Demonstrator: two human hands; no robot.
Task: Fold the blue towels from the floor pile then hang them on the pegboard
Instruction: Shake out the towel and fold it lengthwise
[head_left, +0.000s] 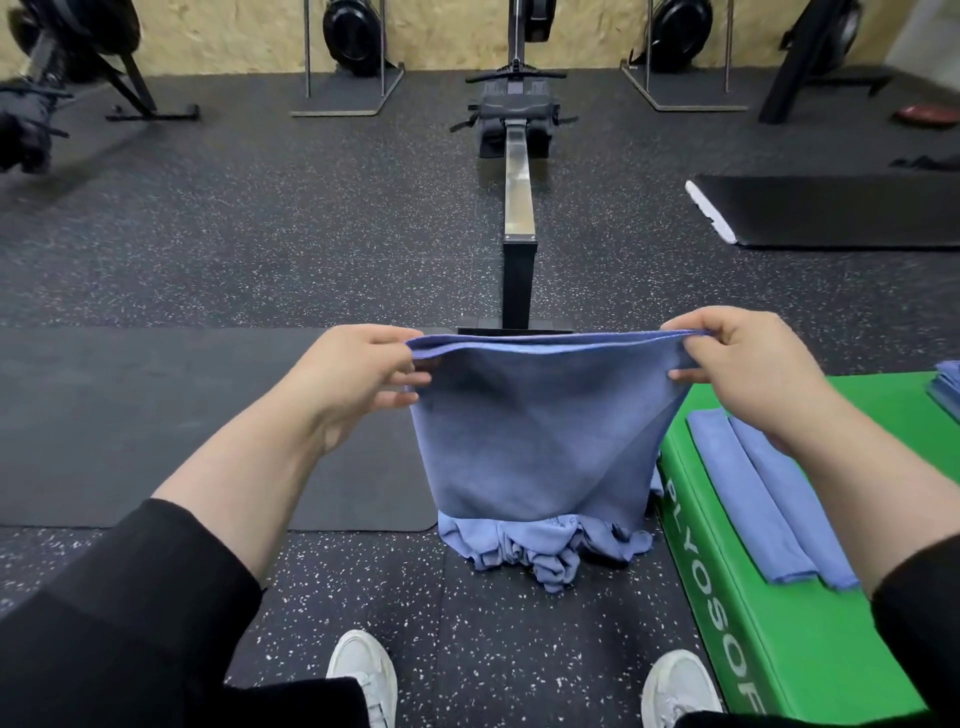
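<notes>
Hands (358, 371) (748, 364), two, pinching one towel (535, 431).

Towel (535, 431) between hands: matt blue cloth. Floor (260, 234) beyond: speckled matt rubber. Box (810, 644) under right forearm: smooth green.

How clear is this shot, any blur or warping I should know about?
Head view: the held blue towel and both hands, left and right, are sharp; wide-angle warping bends the edges; the dark object at far left is smeared; lighting even, mild glare on the rower rail.
</notes>
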